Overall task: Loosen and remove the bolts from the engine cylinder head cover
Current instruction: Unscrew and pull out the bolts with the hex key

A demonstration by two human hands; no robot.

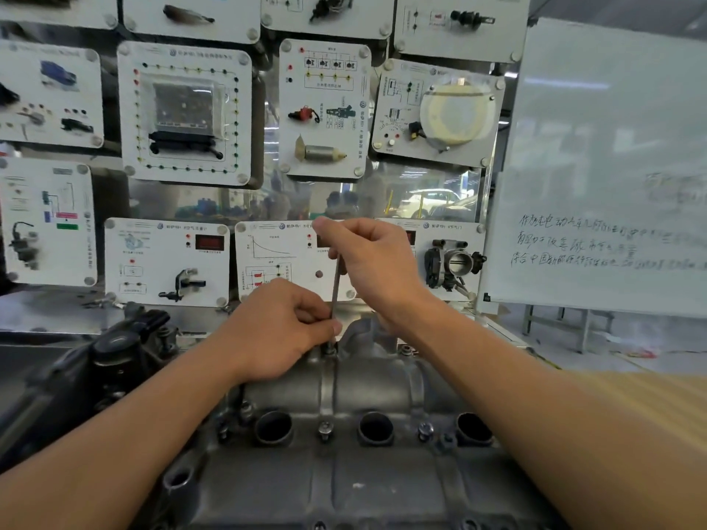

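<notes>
The grey metal cylinder head cover (355, 480) fills the lower middle of the head view. A thin metal key wrench (336, 290) stands upright on a bolt (329, 349) at the cover's far edge. My right hand (373, 258) grips the wrench's top end. My left hand (285, 330) pinches the shaft just above the bolt. Two more bolts sit along the near row, one in the middle (325, 428) and one to the right (425, 430). Another bolt (405, 351) stands at the far right edge.
Three dark round plug wells (273, 426) open in the cover's near row. A black engine part (111, 361) sits at the left. White training panels (183, 112) cover the wall behind. A whiteboard (612, 166) with handwriting stands at the right.
</notes>
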